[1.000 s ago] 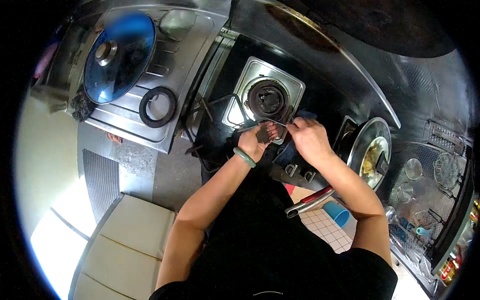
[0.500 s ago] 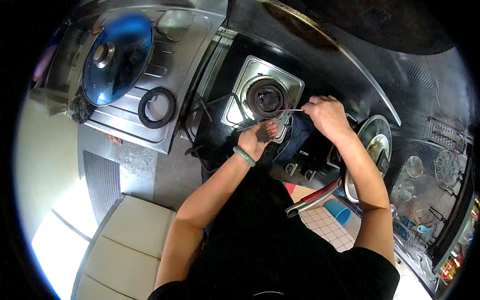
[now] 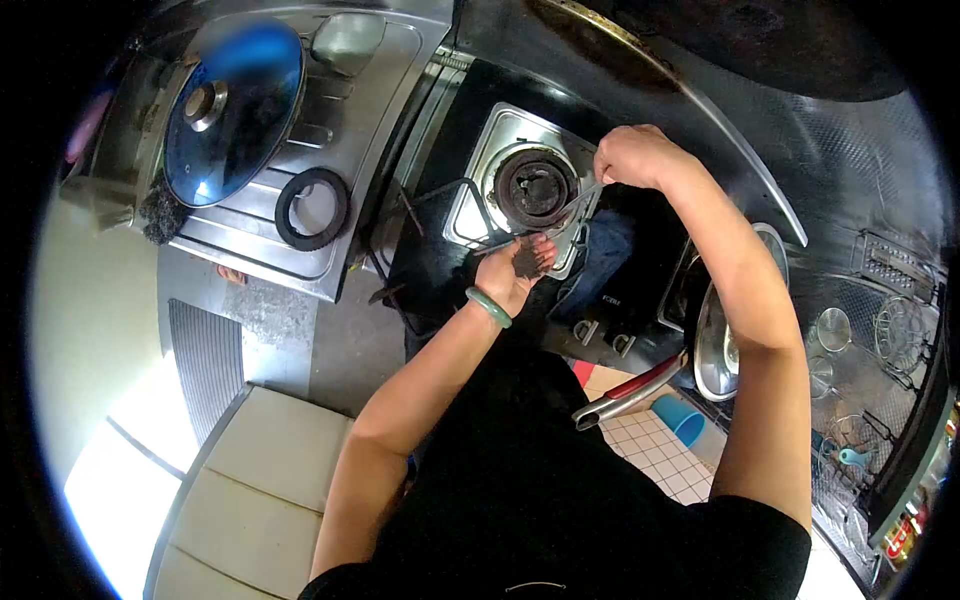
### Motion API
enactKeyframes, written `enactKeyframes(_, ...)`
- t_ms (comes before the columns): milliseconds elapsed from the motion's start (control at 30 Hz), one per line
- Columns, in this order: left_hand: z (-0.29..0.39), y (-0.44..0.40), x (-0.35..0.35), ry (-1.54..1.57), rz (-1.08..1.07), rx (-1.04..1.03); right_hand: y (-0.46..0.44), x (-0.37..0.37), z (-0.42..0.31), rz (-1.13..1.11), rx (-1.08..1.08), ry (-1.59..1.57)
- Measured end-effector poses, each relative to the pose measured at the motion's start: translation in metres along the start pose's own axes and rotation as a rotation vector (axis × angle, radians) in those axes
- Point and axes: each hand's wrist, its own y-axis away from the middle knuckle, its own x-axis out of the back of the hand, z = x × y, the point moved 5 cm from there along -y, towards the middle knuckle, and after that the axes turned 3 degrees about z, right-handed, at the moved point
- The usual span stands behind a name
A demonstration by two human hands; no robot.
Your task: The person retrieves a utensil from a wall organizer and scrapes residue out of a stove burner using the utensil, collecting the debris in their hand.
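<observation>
My left hand [image 3: 508, 275] is palm up below the gas burner, its fingers extended. A heap of dark crumbs [image 3: 529, 261] lies across its palm and fingers. My right hand [image 3: 640, 157], fingers pinched together, grips a thin metal utensil [image 3: 577, 203] at the burner's right. The utensil slants down toward the burner's lower right edge; its exact kind and tip are unclear. The burner [image 3: 512, 196] is a dark, dirty ring with dark bits inside, set in a square metal drip tray [image 3: 493, 135]. A black pot support [image 3: 447, 195] leans beside it on the left.
At the left, a blue glass lid [image 3: 235, 140] and a black ring [image 3: 284, 218] rest on the metal drainboard [image 3: 385, 75]. Blue cloth [image 3: 605, 250] lies right of the burner. A red-handled pan [image 3: 640, 388] sits partly behind my right arm. Utensils hang farther right.
My right hand has moved up and slightly left, so the utensil now tilts more steeply. My left hand has stayed nearly in place with the crumbs.
</observation>
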Motion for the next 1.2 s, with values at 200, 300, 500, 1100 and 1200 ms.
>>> enactKeyframes(200,-0.002,-0.005,0.006,-0.001,-0.012,-0.017,-0.004,-0.026,0.003,-0.155,0.055,-0.395)
enactKeyframes(300,-0.002,-0.007,0.005,0.005,-0.012,-0.009,0.0,-0.038,0.008,-0.167,0.002,-0.474)
enactKeyframes(500,-0.001,-0.003,0.001,-0.023,0.015,-0.013,-0.001,-0.068,0.012,-0.188,-0.004,-0.738)
enactKeyframes(1100,-0.003,-0.007,0.006,-0.01,-0.012,-0.017,-0.005,-0.086,0.017,-0.23,0.05,-0.82)
enactKeyframes(1200,-0.004,-0.008,0.008,-0.001,0.001,-0.012,-0.007,-0.087,0.018,-0.265,0.057,-0.846)
